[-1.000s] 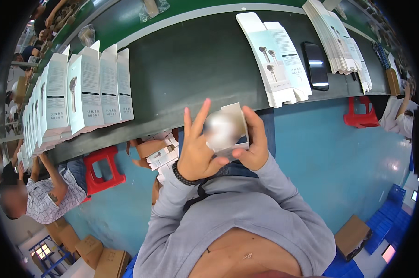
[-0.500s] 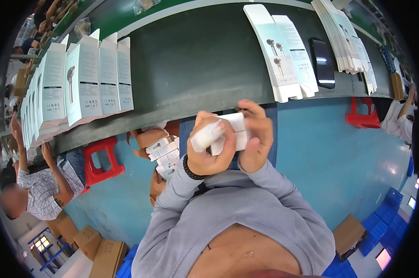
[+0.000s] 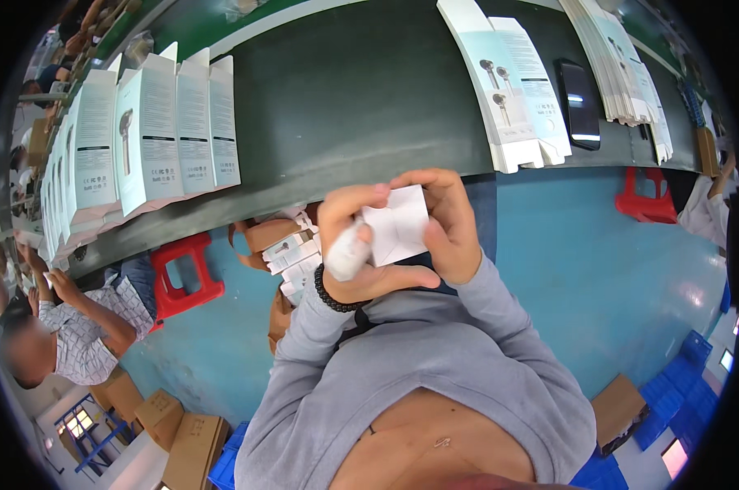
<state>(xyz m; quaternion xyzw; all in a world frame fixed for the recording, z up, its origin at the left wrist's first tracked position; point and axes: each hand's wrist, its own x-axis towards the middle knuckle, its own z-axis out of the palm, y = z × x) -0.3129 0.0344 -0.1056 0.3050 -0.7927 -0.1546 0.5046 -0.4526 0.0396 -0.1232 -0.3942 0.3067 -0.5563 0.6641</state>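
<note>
White box is up in front of the torso, off the near edge of the counter, closed-looking face toward the camera. Right hand grips it from the right, thumb on the near face, fingers at the far edge, probably to keep it steady. Left hand is curled around a white bundle, contents not visible; its fingertips meet the box's upper left edge, so it seems to brace the box while keeping the bundle in the palm.

Upright cartons stand packed in a row at left, likely so they prop each other. Flattened cartons lie at right, overlapping, presumably within reach; phone lies just beside them. Red stool stands on the floor, left of the person.
</note>
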